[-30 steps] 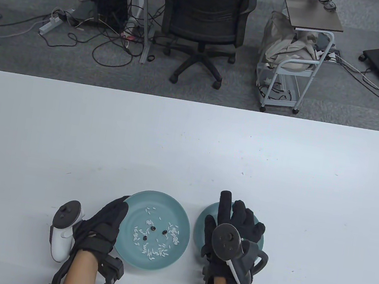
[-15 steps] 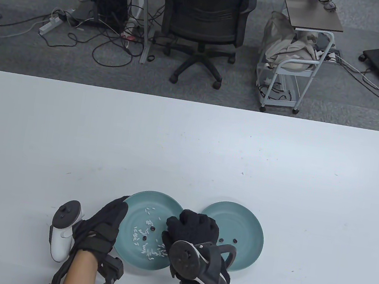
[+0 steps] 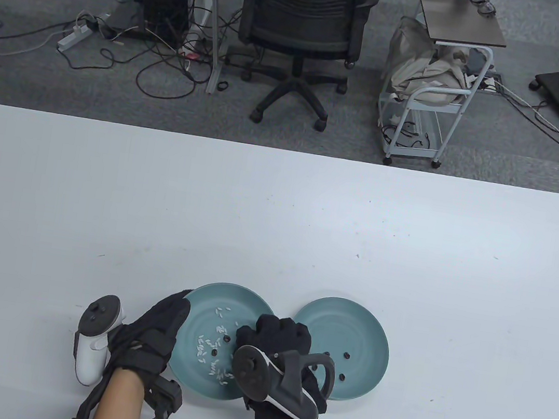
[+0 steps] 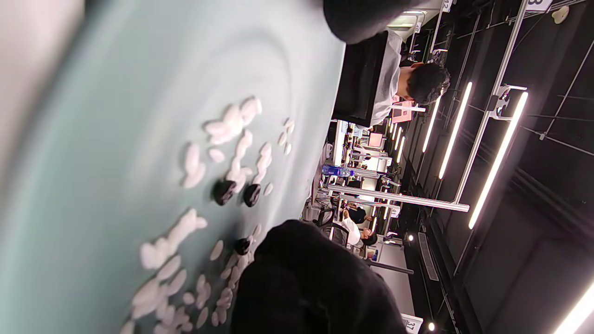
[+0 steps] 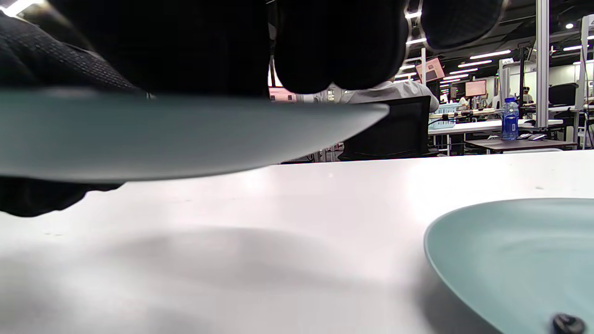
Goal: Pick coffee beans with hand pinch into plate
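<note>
Right hand [image 3: 276,337] is over the right side of the left plate [image 3: 202,308], knuckles up, fingers curled down into the dish among the white grains [image 3: 208,353]. The tracker on its back hides the fingertips from above, so whether they are pinched together or on a bean, I cannot tell. In the left wrist view a dark gloved mass [image 4: 306,278] sits right at the grains, with one coffee bean [image 4: 242,246] just beside it, touching or nearly so. Two more beans [image 4: 224,191] lie together a little further off in the middle of the dish, apart from the glove.

Left hand [image 3: 159,328] rests flat at the left plate's left rim, fingers together and extended along the edge, gripping nothing that shows.

Over on the right plate [image 3: 370,338], just beside the left one, three beans [image 3: 347,356] lie near its middle, well away from any finger. The right wrist view catches one bean [image 5: 567,322] on that plate's near edge.
</note>
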The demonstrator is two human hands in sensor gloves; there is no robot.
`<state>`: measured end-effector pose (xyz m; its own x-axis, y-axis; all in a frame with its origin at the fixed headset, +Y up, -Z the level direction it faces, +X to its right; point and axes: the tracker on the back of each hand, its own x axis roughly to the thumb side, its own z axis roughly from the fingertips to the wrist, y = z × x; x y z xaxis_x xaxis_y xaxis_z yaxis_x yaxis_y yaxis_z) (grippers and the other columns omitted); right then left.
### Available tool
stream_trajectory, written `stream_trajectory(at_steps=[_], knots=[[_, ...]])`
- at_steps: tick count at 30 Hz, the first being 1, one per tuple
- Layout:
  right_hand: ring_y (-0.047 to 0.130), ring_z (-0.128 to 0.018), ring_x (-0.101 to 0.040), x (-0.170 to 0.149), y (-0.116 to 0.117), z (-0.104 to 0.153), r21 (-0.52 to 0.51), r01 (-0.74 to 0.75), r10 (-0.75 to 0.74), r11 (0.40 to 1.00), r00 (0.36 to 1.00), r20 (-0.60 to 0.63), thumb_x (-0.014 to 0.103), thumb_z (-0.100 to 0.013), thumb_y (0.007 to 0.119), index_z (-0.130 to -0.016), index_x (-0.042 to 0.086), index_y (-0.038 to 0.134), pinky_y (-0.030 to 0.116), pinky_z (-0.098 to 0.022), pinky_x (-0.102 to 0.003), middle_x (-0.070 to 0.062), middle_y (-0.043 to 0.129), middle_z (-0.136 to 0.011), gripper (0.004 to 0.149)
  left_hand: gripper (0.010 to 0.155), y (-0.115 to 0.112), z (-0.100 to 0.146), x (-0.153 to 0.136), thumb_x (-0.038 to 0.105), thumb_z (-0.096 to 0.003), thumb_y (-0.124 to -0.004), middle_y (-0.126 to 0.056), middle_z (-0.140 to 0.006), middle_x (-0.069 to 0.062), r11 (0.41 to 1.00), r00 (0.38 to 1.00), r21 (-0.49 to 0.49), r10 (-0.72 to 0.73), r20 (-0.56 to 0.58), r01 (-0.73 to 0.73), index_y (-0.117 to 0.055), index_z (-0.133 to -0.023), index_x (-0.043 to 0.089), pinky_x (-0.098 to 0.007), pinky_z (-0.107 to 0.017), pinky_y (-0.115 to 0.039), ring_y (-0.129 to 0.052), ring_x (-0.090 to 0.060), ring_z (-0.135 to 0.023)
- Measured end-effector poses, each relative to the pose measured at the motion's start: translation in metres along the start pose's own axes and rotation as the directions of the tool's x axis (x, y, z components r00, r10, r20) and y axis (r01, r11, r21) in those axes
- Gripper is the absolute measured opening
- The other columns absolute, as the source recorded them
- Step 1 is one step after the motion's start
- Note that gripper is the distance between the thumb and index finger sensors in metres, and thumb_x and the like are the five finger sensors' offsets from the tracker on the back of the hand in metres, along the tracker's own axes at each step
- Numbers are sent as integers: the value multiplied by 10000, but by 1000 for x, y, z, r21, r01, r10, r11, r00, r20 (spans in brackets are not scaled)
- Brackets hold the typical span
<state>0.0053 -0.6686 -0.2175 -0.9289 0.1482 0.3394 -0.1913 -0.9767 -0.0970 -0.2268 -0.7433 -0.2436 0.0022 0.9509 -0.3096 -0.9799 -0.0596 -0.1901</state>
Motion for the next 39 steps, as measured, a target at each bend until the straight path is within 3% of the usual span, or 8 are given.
stream_trajectory(at_steps=[11,21,29,32,39], knots=[[750,-800,-390,8,8,-3,31,-61,61,998,998,7,394,-492,826,-862,248,836,585,-672,-665,-109,708,-955,398,548,-1,0,0,362,-697,-592,-866,-937,-238,1000,1000,-14,1,-4,-1,-513,-1179,114,-488,-474,-889,-985,-368,-690],[775,-775,-402,19,10,-2,42,-119,118,992,992,35,363,-486,825,-825,131,851,582,-669,-681,-111,753,-923,412,549,-3,0,2,359,-693,-608,-869,-923,-255,999,1000,-34,-2,4,2,-532,-1175,108,-497,-464,-891,-984,-387,-679],[770,-790,-408,27,14,-2,140,-182,176,973,983,57,352,-487,829,-853,117,826,555,-677,-705,-122,737,-942,435,544,-2,0,2,350,-693,-622,-873,-913,-264,998,999,-46,-32,-8,32,-540,-1173,109,-504,-456,-891,-984,-394,-670],[784,-767,-406,28,13,-2,95,-190,184,977,981,66,341,-482,820,-825,114,841,560,-675,-704,-120,759,-918,412,548,-2,0,2,357,-692,-617,-873,-913,-261,999,1000,-49,-23,-5,23,-540,-1173,108,-502,-455,-892,-985,-393,-669],[776,-767,-402,22,14,-3,95,-148,143,984,988,49,347,-477,816,-811,121,832,541,-680,-714,-111,753,-913,404,546,-4,-1,3,359,-692,-612,-874,-915,-254,998,1000,-55,-31,0,31,-538,-1174,113,-496,-457,-893,-988,-386,-669]])
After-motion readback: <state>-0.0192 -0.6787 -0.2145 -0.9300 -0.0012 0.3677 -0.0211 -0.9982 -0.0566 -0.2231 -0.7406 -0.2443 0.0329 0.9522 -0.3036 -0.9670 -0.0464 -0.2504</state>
